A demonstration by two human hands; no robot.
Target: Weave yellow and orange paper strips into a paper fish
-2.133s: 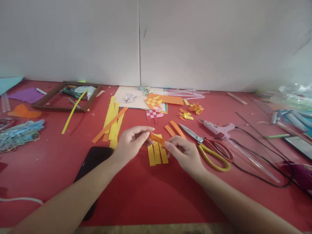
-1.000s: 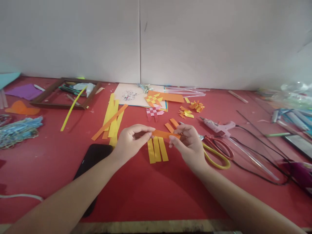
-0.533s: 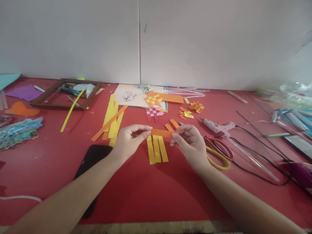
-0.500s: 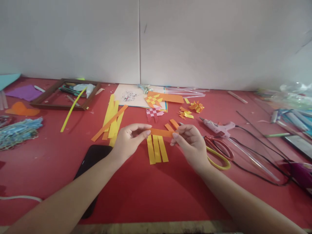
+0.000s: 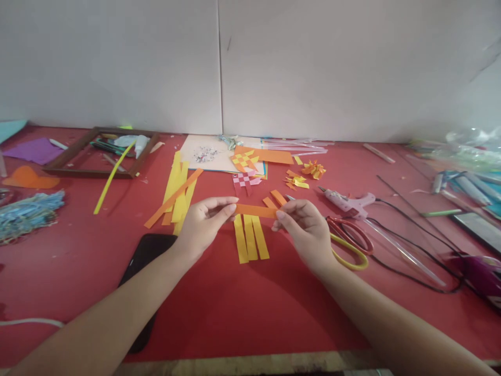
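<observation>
Between my two hands an orange paper strip (image 5: 256,211) is stretched level. My left hand (image 5: 205,224) pinches its left end between thumb and fingers, and my right hand (image 5: 303,227) pinches its right end. Several yellow paper strips (image 5: 251,240) lie side by side just below, their upper ends hidden behind the orange strip. Two short orange pieces (image 5: 278,198) rest on the table beyond my right hand. Woven paper fish, one pink and white (image 5: 243,180) and one orange and yellow (image 5: 243,160), lie farther back.
Scissors (image 5: 350,250) and a pink glue gun (image 5: 350,203) with its cord lie to the right. A black phone (image 5: 146,256) is partly under my left forearm. Longer yellow strips (image 5: 180,193) and a brown frame (image 5: 88,171) sit at the left. A white wall (image 5: 313,73) stands behind.
The whole view has shifted slightly, so things appear a little farther left. Both hands keep their pinch on the orange strip, with hardly any movement against the table.
</observation>
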